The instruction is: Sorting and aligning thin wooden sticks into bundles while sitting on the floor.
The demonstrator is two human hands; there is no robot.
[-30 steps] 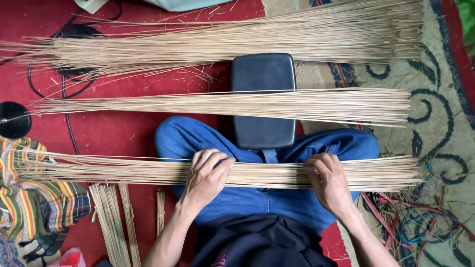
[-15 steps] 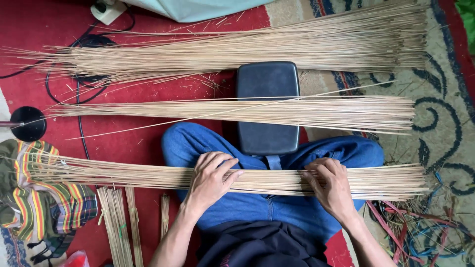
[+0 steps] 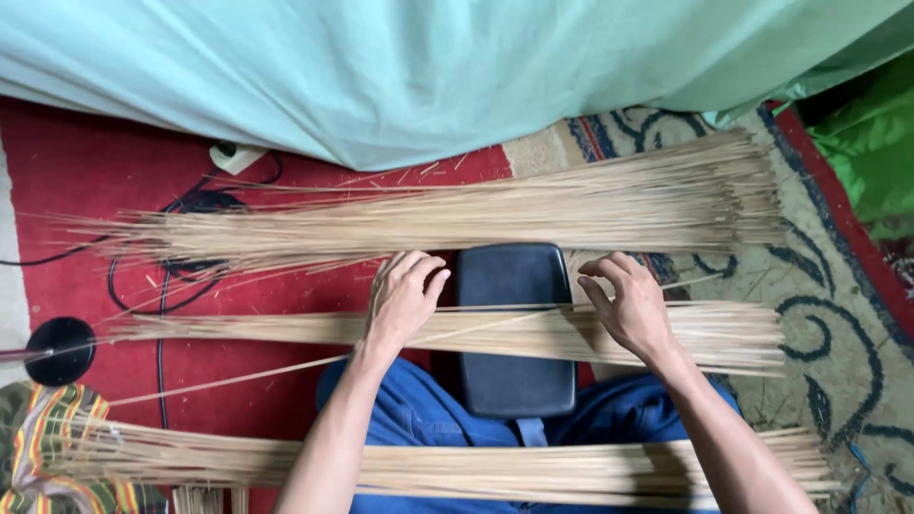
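while left hand [image 3: 402,297] and right hand [image 3: 628,303] rest on middle stick bundle [image 3: 286,328], grips loose, nothing clasped.

Hands [image 3: 519,300] covering part of middle stick bundle [image 3: 286,328]; nearest bundle [image 3: 533,471] running under forearms; striped cloth [image 3: 38,438] cropping at lower-left edge; black stool [image 3: 512,381] partly hiding beneath sticks.

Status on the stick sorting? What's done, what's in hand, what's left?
Looks done: one bundle of thin sticks lies gathered across the lap, ends fairly even. In hand: the left hand and right hand rest on the middle bundle over the dark pad, fingers curled on the top sticks, no full grip. Likely left: the far pile, its left end splayed loose on the red mat.
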